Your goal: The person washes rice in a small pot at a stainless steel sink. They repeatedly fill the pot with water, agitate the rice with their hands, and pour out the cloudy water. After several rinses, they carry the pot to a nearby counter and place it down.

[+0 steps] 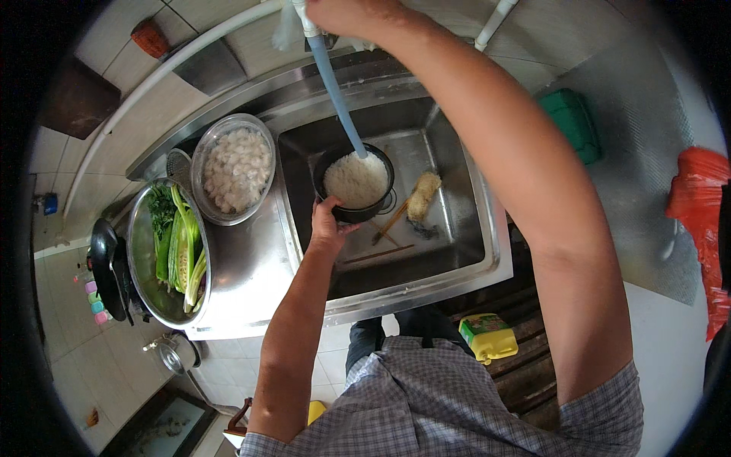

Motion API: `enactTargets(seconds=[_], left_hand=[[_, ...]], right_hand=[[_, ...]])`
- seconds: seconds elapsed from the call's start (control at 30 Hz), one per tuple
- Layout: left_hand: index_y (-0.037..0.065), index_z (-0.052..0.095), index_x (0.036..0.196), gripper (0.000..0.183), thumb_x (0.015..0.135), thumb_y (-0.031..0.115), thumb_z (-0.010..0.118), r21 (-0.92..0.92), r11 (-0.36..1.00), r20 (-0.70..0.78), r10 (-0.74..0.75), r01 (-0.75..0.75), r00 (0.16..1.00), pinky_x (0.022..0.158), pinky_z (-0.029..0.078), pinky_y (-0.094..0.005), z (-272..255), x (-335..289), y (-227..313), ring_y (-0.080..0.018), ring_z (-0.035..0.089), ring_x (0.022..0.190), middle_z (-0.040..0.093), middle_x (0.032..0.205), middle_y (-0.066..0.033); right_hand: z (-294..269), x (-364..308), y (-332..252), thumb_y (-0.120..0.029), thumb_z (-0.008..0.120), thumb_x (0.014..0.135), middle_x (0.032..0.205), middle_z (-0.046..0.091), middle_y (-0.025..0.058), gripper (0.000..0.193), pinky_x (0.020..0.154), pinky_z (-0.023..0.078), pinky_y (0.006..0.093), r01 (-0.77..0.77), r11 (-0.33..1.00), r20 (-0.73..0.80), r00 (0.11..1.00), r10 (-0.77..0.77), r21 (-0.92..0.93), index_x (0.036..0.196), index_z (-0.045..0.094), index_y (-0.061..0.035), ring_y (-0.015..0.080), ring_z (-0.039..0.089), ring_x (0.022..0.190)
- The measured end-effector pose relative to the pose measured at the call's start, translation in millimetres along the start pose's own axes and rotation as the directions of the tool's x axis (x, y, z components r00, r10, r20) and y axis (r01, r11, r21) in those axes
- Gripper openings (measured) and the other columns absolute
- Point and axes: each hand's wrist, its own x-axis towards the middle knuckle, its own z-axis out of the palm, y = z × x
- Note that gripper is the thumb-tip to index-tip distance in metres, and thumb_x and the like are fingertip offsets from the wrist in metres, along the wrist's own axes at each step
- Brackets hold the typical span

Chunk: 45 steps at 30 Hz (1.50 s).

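Observation:
My left hand grips the near left side of a dark pot, thumb over its rim and fingers beneath. White rice with whitish water fills much of the pot, held in the left part of the steel sink. A blue hose runs from the white tap down into the pot. My right arm reaches across the sink, and my right hand is closed at the tap, partly cut off by the upper edge.
In the sink lie a loofah-like scrubber and several thin sticks. Left on the counter stand a bowl of pale pieces in water and a steel basin of green vegetables. A yellow jug sits below the sink, right.

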Motion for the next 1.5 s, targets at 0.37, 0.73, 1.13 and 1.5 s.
enactTargets(seconds=[0.37,0.73,1.13,1.5], left_hand=[[0.012,0.04,0.145,0.071,0.081,0.027,0.066,-0.034,0.999,0.053,0.012,-0.011,0.999,0.095,0.054,-0.0642,4,-4,-4,-0.0427,0.056,0.126,0.046,0.144,-0.0215],[0.019,0.035,0.151,0.077,0.081,0.023,0.065,-0.025,1.0,0.021,0.004,-0.004,1.0,0.099,0.053,-0.066,7,-3,-10,-0.0444,0.051,0.131,0.042,0.146,-0.0218],[0.014,0.04,0.144,0.068,0.082,0.022,0.064,-0.005,1.0,0.054,0.016,-0.016,0.998,0.096,0.055,-0.067,4,1,-15,-0.0429,0.051,0.131,0.046,0.141,-0.0214],[0.017,0.041,0.144,0.072,0.077,0.017,0.066,-0.079,0.996,0.079,-0.021,0.027,0.997,0.096,0.052,-0.0681,0,10,-20,-0.0413,0.051,0.129,0.044,0.144,-0.0169]], right_hand=[[-25,19,43,-0.031,0.053,0.109,0.085,0.069,0.0037,0.033,0.064,0.053,0.0343,-0.167,0.928,0.336,0.941,0.049,0.334,0.106,0.07,-0.003,0.0145,0.062,0.069],[-21,22,53,-0.029,0.054,0.11,0.078,0.065,0.0013,0.027,0.056,0.048,0.0275,-0.208,0.89,0.406,0.914,0.028,0.407,0.104,0.066,-0.0055,0.0091,0.055,0.059],[-25,20,48,-0.034,0.053,0.11,0.077,0.066,0.0025,0.031,0.054,0.046,0.0273,-0.201,0.914,0.397,0.916,0.048,0.353,0.11,0.065,-0.0055,0.0093,0.053,0.057],[-27,21,46,-0.035,0.054,0.11,0.076,0.066,0.0028,0.03,0.053,0.045,0.0267,-0.232,0.919,0.434,0.898,0.076,0.319,0.109,0.065,-0.0063,0.0088,0.054,0.057]])
